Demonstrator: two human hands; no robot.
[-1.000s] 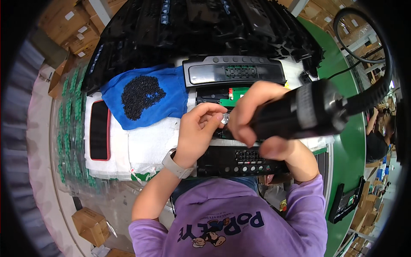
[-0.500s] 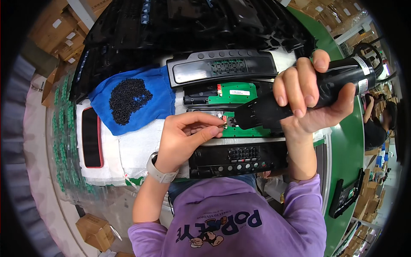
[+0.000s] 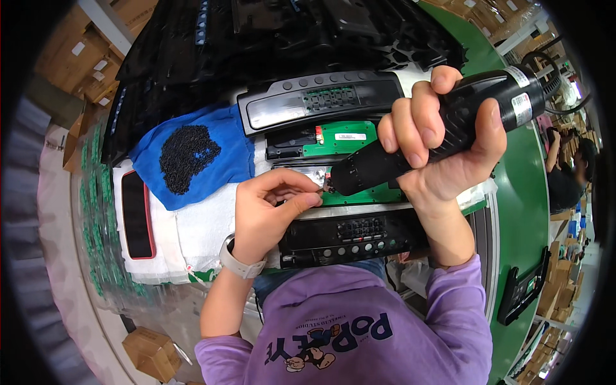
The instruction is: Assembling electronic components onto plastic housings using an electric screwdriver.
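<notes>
The black handheld tool point(image 3: 481, 95) is held slantwise over the bench, its nose pointed at the left part of the lower green circuit board point(image 3: 382, 194); whether the board is touched by the tip cannot be told. The tool's body is wrapped firmly by the right hand point(image 3: 439, 163), palm turned up, fingers curled round one side and thumb laid along the other. And right beside the nose, the left hand point(image 3: 266, 202) is poised, its thumb and forefinger brought nearly together at the board's left end; whether anything small is pinched there cannot be made out. A pale watch point(image 3: 241, 262) is worn on that wrist.

Just beyond, a second green board point(image 3: 350, 139) is seen seated in a black housing, and above that a glossy display panel point(image 3: 276, 115) is laid at a slight tilt. On the near side, a black button panel point(image 3: 308, 247) is set close to the purple shirt point(image 3: 359, 308). Off to the left, a heap of tiny black pieces point(image 3: 183, 157) is spread on a blue cloth point(image 3: 234, 138), with a red-edged phone point(image 3: 138, 218) placed beside it on white padding point(image 3: 205, 228). The far side is filled by piled black panels point(image 3: 269, 38).
</notes>
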